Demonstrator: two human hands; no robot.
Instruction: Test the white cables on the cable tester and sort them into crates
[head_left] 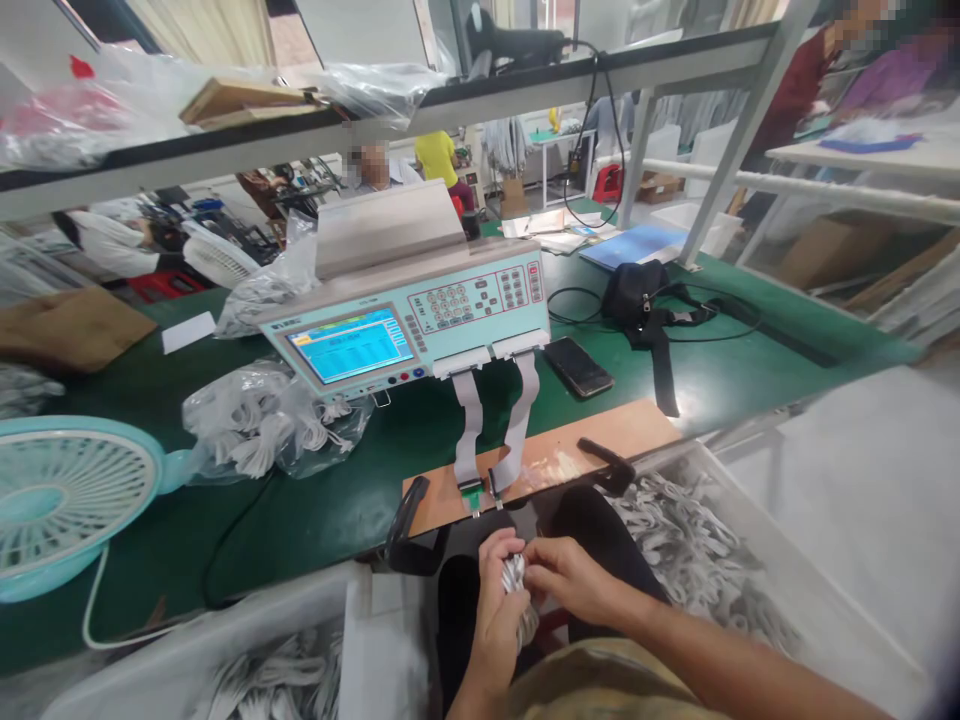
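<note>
Low in the middle of the head view, my left hand is wrapped round a coiled white cable bundle. My right hand is closed against the bundle's right side, its fingertips on the upper part. Just beyond the hands, two flat grey ribbon cables run down from a pale teal tester to small connectors on a wooden board. The tester's screen is lit blue.
White bins of coiled cables stand at the lower left and right. A teal fan, bagged cables, a phone and a black pouch are on the green table. People are beyond.
</note>
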